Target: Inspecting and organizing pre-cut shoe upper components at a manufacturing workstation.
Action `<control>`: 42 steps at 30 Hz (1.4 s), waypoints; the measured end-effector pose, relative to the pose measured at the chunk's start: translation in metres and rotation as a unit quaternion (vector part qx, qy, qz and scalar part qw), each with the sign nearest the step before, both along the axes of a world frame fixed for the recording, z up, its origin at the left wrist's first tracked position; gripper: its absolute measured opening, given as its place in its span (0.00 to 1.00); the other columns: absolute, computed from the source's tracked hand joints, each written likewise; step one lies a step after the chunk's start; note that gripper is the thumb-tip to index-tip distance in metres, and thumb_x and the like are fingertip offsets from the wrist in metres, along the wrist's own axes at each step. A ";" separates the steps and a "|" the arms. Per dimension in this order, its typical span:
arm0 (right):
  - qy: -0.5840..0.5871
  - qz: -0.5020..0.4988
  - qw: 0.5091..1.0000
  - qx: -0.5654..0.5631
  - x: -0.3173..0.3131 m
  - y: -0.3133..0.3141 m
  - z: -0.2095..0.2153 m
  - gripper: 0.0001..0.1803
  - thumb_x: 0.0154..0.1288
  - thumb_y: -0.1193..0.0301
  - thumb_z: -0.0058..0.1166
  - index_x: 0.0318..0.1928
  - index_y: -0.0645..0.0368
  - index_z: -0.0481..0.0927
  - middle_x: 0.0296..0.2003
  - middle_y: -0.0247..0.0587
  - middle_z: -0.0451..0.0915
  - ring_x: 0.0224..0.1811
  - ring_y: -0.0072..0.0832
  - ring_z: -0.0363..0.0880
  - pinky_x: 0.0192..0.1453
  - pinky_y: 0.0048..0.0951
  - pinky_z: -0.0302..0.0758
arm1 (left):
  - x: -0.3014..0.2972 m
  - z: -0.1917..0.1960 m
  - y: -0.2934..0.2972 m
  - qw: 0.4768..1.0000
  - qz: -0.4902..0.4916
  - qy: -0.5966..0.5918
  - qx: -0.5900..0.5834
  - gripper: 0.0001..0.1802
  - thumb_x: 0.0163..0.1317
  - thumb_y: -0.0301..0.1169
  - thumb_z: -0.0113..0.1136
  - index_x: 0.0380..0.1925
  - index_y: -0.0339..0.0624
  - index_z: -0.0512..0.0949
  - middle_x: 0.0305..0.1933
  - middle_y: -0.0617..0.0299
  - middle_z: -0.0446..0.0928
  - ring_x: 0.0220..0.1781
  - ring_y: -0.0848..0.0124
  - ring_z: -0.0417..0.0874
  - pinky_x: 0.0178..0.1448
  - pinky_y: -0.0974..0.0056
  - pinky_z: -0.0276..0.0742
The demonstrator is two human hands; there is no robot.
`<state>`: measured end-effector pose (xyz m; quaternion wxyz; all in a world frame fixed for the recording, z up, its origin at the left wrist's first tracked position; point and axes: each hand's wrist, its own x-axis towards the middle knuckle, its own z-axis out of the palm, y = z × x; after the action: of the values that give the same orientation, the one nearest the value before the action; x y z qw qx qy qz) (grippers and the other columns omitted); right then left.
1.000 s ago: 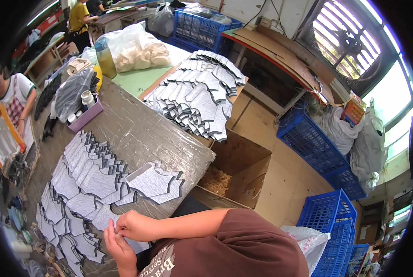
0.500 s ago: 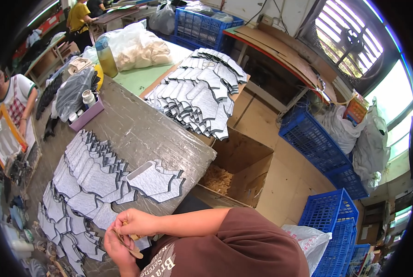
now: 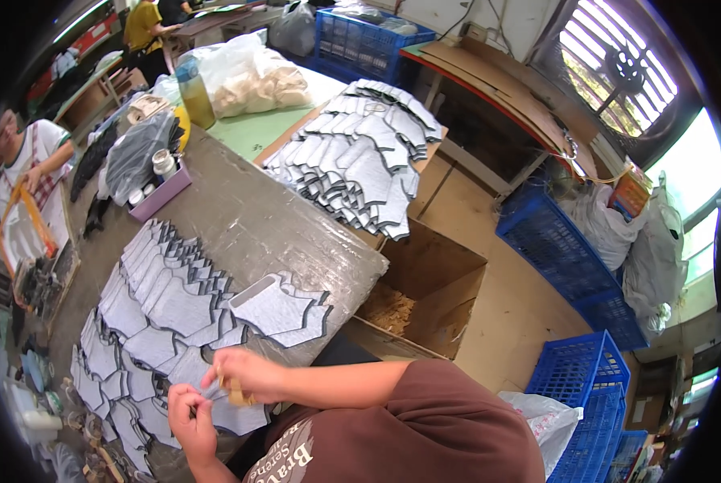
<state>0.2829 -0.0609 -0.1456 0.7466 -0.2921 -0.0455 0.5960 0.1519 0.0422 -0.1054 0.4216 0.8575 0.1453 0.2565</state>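
Note:
My right hand point(image 3: 252, 374) is closed around small tan strips point(image 3: 239, 394) that hang below its fingers; their exact kind is hard to tell. Just to its left, my left hand point(image 3: 190, 414) has curled fingers, thumb against fingertips; whatever it may pinch is too small to make out. Both hands hover over the near edge of the worktable point(image 3: 256, 229). Beneath and beyond them, light grey cut pieces with dark edges point(image 3: 175, 306) lie in overlapping rows. A couple of similar pieces point(image 3: 276, 310) rest to the right of these rows.
Another spread of grey pieces point(image 3: 352, 157) covers a board beyond. A purple box point(image 3: 163, 196) with small bottles and a tall bottle point(image 3: 195, 97) stand at the back left. An open wooden bin point(image 3: 457, 298) adjoins the table; blue crates point(image 3: 574, 370) stand right. A co-worker point(image 3: 34, 161) is at far left.
My hands, together before, have moved apart. The right one has lifted away to the right with the tan strips; the left has shifted slightly left. The view has shifted a little.

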 end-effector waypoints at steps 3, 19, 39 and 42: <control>0.063 -0.123 0.989 -0.057 0.038 -0.003 -0.004 0.01 0.53 0.74 0.47 0.29 0.55 0.71 0.23 0.34 0.72 0.22 0.22 0.68 0.21 0.27 0.65 | -0.004 -0.022 0.010 0.928 0.192 0.029 -0.318 0.02 0.58 0.23 0.55 0.29 0.39 0.72 0.25 0.62 0.70 0.18 0.80 0.64 0.21 0.75 0.59; -0.147 0.060 0.987 -0.021 0.051 -0.034 -0.005 0.08 0.62 0.81 0.49 0.41 0.59 0.68 0.28 0.38 0.78 0.30 0.24 0.77 0.36 0.26 0.73 | -0.047 -0.032 0.012 0.820 0.275 -0.105 -0.490 0.02 0.59 0.20 0.56 0.31 0.36 0.73 0.24 0.62 0.73 0.20 0.78 0.70 0.20 0.75 0.65; -0.887 0.067 0.451 -0.065 0.009 0.002 -0.009 0.13 0.50 0.77 0.51 0.40 0.61 0.77 0.38 0.36 0.74 0.27 0.32 0.77 0.29 0.31 0.75 | -0.011 -0.026 0.056 0.905 0.176 0.176 -0.346 0.02 0.57 0.23 0.57 0.30 0.38 0.77 0.19 0.70 0.72 0.19 0.84 0.70 0.20 0.78 0.62; -0.887 0.074 0.451 -0.071 0.009 0.002 -0.009 0.14 0.50 0.77 0.51 0.40 0.61 0.77 0.40 0.37 0.74 0.28 0.32 0.77 0.30 0.31 0.75 | -0.011 -0.026 0.058 0.902 0.177 0.179 -0.352 0.02 0.57 0.23 0.57 0.31 0.37 0.77 0.21 0.68 0.74 0.20 0.82 0.72 0.22 0.76 0.65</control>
<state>0.2921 -0.0587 -0.1550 0.2312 -0.7101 -0.6616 0.0685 0.1408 0.0999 -0.1315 0.6106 0.6450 0.4482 0.1016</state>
